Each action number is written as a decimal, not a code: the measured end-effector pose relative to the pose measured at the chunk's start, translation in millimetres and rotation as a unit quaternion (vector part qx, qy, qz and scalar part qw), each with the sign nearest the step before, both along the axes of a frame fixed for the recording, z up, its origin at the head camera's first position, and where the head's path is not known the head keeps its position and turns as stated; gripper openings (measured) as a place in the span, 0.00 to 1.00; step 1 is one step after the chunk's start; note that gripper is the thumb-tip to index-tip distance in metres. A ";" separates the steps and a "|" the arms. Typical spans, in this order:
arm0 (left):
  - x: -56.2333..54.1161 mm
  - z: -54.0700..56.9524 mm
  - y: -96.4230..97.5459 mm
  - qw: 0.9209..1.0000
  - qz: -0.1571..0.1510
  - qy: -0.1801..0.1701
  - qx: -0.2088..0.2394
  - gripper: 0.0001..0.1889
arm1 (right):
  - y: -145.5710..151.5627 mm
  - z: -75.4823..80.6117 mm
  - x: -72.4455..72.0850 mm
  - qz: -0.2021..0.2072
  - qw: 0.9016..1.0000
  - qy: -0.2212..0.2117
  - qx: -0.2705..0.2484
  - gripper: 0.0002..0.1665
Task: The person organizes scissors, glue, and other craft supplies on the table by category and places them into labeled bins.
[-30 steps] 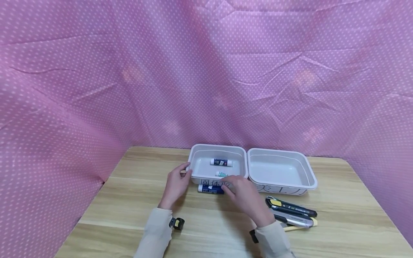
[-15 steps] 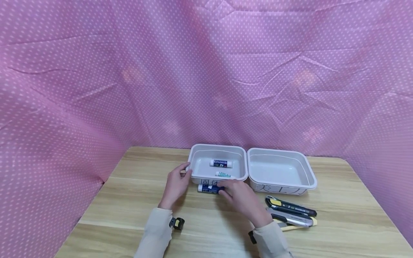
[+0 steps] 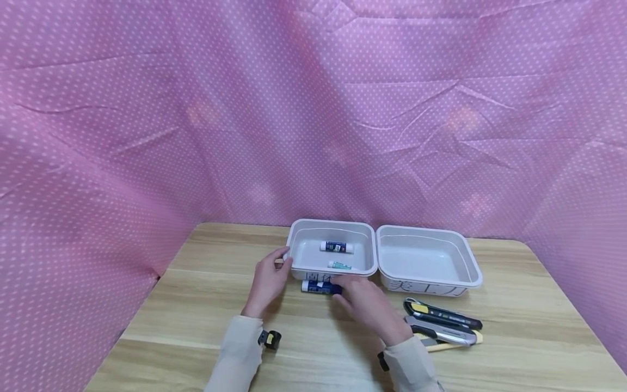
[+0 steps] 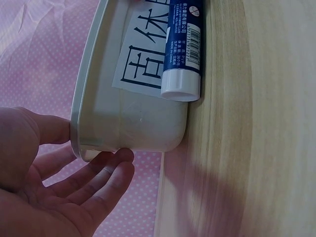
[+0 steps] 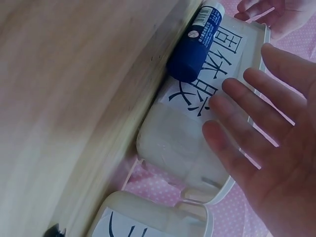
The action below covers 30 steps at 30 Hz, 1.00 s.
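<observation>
My left hand (image 3: 268, 280) grips the near left corner of a white plastic box (image 3: 297, 275), with the thumb at the rim and fingertips on the wall in the left wrist view. A blue glue stick (image 3: 315, 287) with a white cap lies against the box's labelled front wall. Beside that stick's right end is my right hand (image 3: 364, 302). Its fingers spread fairly straight before the label (image 5: 215, 64) in the right wrist view, holding nothing; contact is unclear. Inside the box lie another blue glue stick (image 3: 336, 247) and a smaller teal-and-white stick (image 3: 339, 265).
A second white box (image 3: 426, 258) with a labelled front stands close to the right of the first. Several utility knives (image 3: 443, 324) lie in a pile on the wooden table (image 3: 196, 310) in front of it. A pink dotted cloth (image 3: 313, 136) hangs behind.
My right hand has come down and slightly left from the front rim, uncovering more of the teal stick. The blue stick inside has rocked slightly. My left hand stays at the corner.
</observation>
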<state>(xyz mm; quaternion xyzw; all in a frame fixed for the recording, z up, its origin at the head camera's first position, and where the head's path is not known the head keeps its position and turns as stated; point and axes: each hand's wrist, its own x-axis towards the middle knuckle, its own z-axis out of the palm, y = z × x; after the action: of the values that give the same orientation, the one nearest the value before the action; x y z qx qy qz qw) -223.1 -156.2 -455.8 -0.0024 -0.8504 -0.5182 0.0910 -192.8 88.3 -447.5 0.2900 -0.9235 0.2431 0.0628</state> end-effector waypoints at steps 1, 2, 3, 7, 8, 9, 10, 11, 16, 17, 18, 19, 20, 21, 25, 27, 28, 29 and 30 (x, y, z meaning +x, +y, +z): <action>-0.1 -0.1 0.1 1.000 0.000 0.002 0.000 0.22 | -0.1 -0.5 0.0 0.000 1.000 -0.001 0.002 0.20; -0.3 -0.2 0.2 1.000 0.001 0.003 0.000 0.22 | -0.2 -0.8 0.1 0.001 1.000 -0.003 0.003 0.20; -0.5 -0.4 0.2 1.000 0.001 0.005 -0.001 0.22 | -0.2 -1.1 0.2 0.002 1.000 -0.004 0.005 0.20; -0.9 -1.0 0.2 1.000 0.002 0.006 0.000 0.22 | -0.8 -2.2 1.6 0.008 1.000 -0.021 0.018 0.20; -0.8 -1.0 0.1 1.000 0.002 0.005 -0.001 0.22 | -0.9 -2.2 2.3 0.009 0.999 -0.027 0.021 0.20; -0.8 -1.4 0.0 1.000 0.001 0.004 -0.001 0.22 | -1.0 -2.5 2.9 0.010 0.999 -0.031 0.026 0.20; -0.8 -1.6 0.0 1.000 0.001 0.004 -0.002 0.22 | -1.2 -3.0 3.5 0.010 0.999 -0.035 0.029 0.20; -0.8 -1.7 -0.2 1.000 0.001 0.004 -0.003 0.22 | -1.3 -3.8 3.7 0.010 0.999 -0.039 0.033 0.20; -1.2 -2.6 -0.4 1.000 0.003 0.006 -0.008 0.22 | -2.1 -7.1 4.0 0.010 0.998 -0.038 0.050 0.18; -1.3 -2.8 -0.4 1.000 0.003 0.006 -0.009 0.22 | -2.3 -7.7 3.7 0.011 0.998 -0.035 0.053 0.18; -1.3 -3.0 -0.5 1.000 0.004 0.006 -0.010 0.22 | -2.4 -8.0 3.5 0.012 0.998 -0.032 0.056 0.17; -1.3 -3.1 -0.6 1.000 0.004 0.005 -0.010 0.22 | -2.7 -8.2 3.2 0.013 0.998 -0.029 0.057 0.17; -1.2 -3.0 -0.6 1.000 0.004 0.005 -0.011 0.22 | -2.9 -8.5 3.0 0.015 0.998 -0.025 0.057 0.16; -1.1 -3.0 -0.6 1.000 0.004 0.005 -0.011 0.22 | -3.1 -8.2 3.0 0.014 0.998 -0.027 0.055 0.16; -1.0 -2.6 -0.5 1.000 0.006 0.003 -0.011 0.22 | -3.6 -7.8 2.0 0.010 0.998 -0.039 0.041 0.17; -1.0 -2.3 -0.2 1.000 0.008 0.001 -0.011 0.22 | -3.8 -8.1 1.0 0.006 0.998 -0.044 0.039 0.17; -1.1 -2.3 -0.3 1.000 0.008 0.000 -0.011 0.22 | -3.8 -8.4 0.7 0.007 0.998 -0.044 0.039 0.18; -1.0 -2.4 -0.3 1.000 0.008 -0.002 -0.011 0.22 | -3.9 -8.7 0.3 0.007 0.998 -0.043 0.041 0.18; -0.8 -2.1 -0.4 1.000 0.009 -0.004 -0.011 0.22 | -4.0 -8.6 0.1 0.008 0.998 -0.040 0.044 0.18</action>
<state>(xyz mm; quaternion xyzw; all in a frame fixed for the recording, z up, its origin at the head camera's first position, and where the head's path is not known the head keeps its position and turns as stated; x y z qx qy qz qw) -223.9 -156.6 -457.9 0.0061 -0.8563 -0.5081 0.0923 -192.7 84.3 -456.1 0.2895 -0.9327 0.2147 0.0109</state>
